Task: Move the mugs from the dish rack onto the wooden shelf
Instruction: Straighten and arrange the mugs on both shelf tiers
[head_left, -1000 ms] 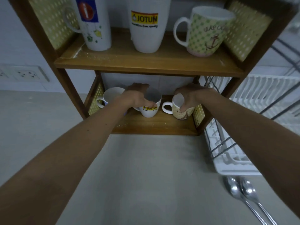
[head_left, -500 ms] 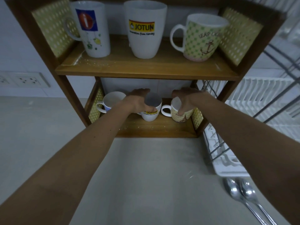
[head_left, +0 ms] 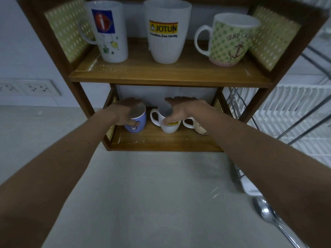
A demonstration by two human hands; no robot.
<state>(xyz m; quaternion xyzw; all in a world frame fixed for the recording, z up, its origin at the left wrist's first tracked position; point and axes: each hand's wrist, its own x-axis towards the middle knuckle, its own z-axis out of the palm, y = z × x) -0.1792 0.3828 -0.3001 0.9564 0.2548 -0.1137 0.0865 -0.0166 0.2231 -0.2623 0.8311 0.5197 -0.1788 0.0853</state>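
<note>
The wooden shelf (head_left: 170,74) has two levels. On the upper one stand a tall white logo mug (head_left: 109,33), a tall Jotun mug (head_left: 165,33) and a green anchor mug (head_left: 231,40). The lower board (head_left: 161,142) holds a blue face mug (head_left: 138,126), a small white Jotun mug (head_left: 170,127) and a beige mug (head_left: 198,127), which my right forearm partly hides. My left hand (head_left: 123,113) grips the blue mug from above, thumb on its front. My right hand (head_left: 179,110) grips the small Jotun mug the same way.
A white dish rack with metal wires (head_left: 295,113) stands right of the shelf; I see no mugs in it. Two spoons (head_left: 266,212) lie on the grey counter at the lower right. Wall sockets (head_left: 35,87) sit at the left.
Both hands shifted one mug to the left: my left hand from the small Jotun mug to the blue mug, my right hand from the beige mug to the small Jotun mug.
</note>
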